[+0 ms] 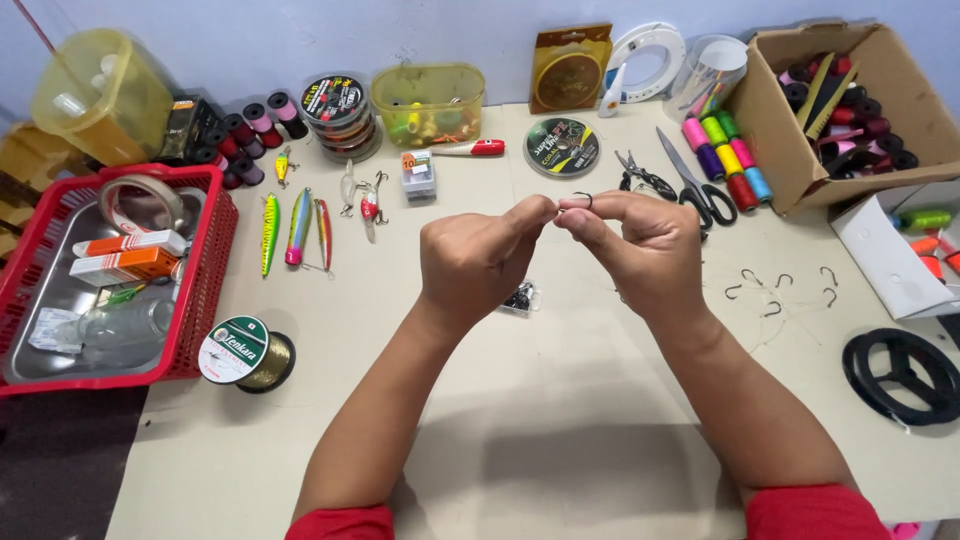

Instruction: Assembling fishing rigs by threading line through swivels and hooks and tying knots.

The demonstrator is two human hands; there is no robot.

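Centrally, both hands' fingers pinching a fish hook (583,197), red basket (205,290) holding boxes (125,256), carton (800,170) of spools (870,120).

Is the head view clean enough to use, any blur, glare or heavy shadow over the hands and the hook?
Head view: sharp and evenly lit; the left hand and right hand pinch a small hook, tiny but readable; a soft shadow falls on the table below the arms; wide-angle bending at the edges; no strong glare.

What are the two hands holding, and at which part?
The right hand pinches a small dark fishing hook by its shank; the left hand meets it, perhaps holding thin line.
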